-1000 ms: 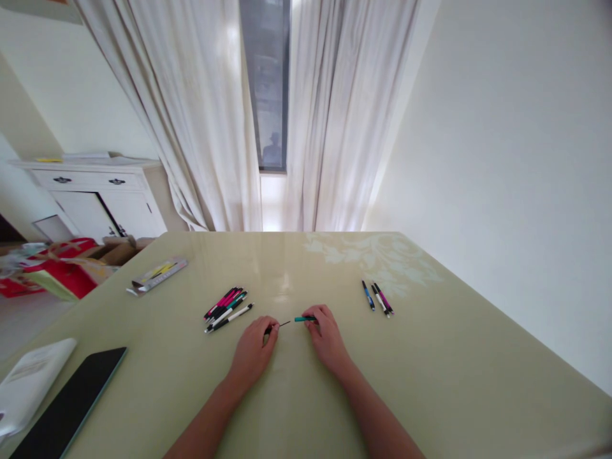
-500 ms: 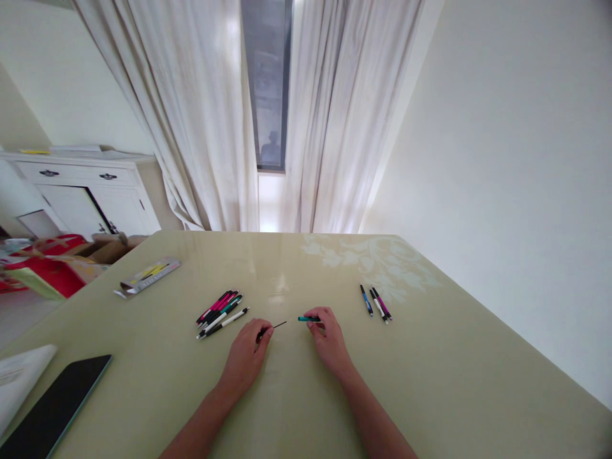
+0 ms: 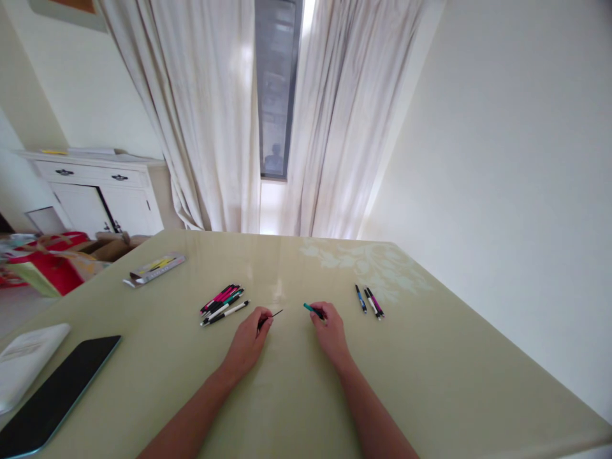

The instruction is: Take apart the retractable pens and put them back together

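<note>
My left hand [image 3: 248,339] is closed on a dark pen part, and a thin black pen refill [image 3: 277,313] sticks out of it toward the right. Across a small gap, my right hand [image 3: 331,335] pinches a teal pen barrel [image 3: 310,309], whose teal end points left; a dark portion shows by the fingers. Beyond my left hand lies a loose pile of several click pens [image 3: 222,305] in pink, black, teal and white. To the right of my right hand are a blue-and-black pen [image 3: 361,299], a white-and-black pen [image 3: 371,303] and a purple-and-black pen [image 3: 376,302].
An opened pen box [image 3: 155,269] lies at the table's far left. A black tablet [image 3: 60,395] and a white case [image 3: 29,363] are at the near left. The pale green table [image 3: 454,370] meets a white wall on the right. Curtains [image 3: 210,127] hang behind.
The view has shifted slightly. The teal barrel is tilted more, its free end now pointing up and left. The refill tip is angled a bit more upward. Both hands keep hold of their parts.
</note>
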Available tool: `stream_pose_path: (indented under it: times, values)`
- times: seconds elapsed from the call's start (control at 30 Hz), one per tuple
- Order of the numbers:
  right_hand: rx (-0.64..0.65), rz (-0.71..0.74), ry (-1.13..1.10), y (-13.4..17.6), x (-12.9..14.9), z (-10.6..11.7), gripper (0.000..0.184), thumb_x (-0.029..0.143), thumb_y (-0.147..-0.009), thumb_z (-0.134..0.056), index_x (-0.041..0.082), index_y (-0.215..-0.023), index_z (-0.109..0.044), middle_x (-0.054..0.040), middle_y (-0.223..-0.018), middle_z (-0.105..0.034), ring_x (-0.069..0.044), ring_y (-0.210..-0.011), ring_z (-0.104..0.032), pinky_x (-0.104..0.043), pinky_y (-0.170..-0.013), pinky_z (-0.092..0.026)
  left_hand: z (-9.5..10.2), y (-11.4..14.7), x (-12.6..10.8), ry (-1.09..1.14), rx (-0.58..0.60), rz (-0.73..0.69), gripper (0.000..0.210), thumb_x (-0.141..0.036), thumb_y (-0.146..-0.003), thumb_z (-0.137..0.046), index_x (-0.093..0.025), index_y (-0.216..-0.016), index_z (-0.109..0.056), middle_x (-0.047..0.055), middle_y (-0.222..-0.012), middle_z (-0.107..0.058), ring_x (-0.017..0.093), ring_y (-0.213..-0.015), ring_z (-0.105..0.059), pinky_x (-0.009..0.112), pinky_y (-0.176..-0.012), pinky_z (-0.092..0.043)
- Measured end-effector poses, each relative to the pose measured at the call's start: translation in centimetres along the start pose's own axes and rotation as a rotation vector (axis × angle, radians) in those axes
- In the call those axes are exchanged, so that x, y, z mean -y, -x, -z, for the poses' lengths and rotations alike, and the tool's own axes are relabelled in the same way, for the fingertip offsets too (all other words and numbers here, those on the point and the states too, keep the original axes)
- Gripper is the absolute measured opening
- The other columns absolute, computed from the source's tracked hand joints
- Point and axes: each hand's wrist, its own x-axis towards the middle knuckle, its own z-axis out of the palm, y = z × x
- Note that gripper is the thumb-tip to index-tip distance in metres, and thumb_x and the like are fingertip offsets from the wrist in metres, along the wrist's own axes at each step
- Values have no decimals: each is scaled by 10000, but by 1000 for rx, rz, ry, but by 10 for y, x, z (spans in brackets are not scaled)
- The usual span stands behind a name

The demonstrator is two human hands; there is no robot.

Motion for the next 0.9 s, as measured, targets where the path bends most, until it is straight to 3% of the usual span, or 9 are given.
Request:
stream_pose_path:
  times: [0.2, 0.33, 0.6, 0.7, 0.8, 0.9]
  values:
    - [-82, -64, -17, -15, -14, 22, 219, 322, -837, -627, 200, -981, -739, -84, -948, -753, -231, -815, -688, -384, -794, -561, 0, -1, -4, -92, 56, 4, 335, -480, -991, -385, -227, -947, -600, 48, -853, -699, 234, -799, -641, 341, -761, -461]
    - [-76, -142, -19, -17, -17, 23, 156, 324, -790, -669, 199, -880, -692, -62, -847, -752, -213, -697, -667, -331, -659, -536, 1, -1, -2, -129, 81, 38, 388, -533, -985, -392, -222, -914, -614, 27, -805, -691, 213, -729, -615, 311, -696, -413]
    - [-33, -122, 222, -12, -21, 13, 39, 203, -809, -642, 223, -834, -665, -29, -810, -735, -210, -720, -670, -324, -708, -490, 3, 0, -2, -192, 110, -39, 468, -550, -984, -390, -217, -764, -634, 34, -762, -676, 216, -751, -604, 305, -697, -383]
    - [-38, -74, 296, -10, -19, 15, 16, 216, -832, -662, 219, -826, -677, -50, -847, -724, -226, -770, -660, -346, -757, -489, 2, 0, -2, -209, 121, -36, 483, -569, -975, -400, -217, -736, -629, 39, -763, -683, 219, -760, -610, 305, -697, -378]
    - [-53, 38, 280, -5, -4, 15, 107, 309, -897, -663, 214, -886, -711, -79, -941, -716, -239, -866, -644, -364, -829, -486, 1, 1, -2, -239, 125, -20, 510, -597, -974, -407, -216, -700, -607, 29, -728, -668, 210, -724, -598, 298, -671, -356]
    - [132, 213, 104, 3, 19, 7, 202, 374, -964, -624, 221, -1051, -723, -69, -1029, -721, -207, -931, -641, -333, -883, -482, -1, 2, -3, -275, 142, -22, 509, -597, -978, -426, -217, -696, -613, 25, -727, -671, 207, -717, -594, 297, -657, -338]
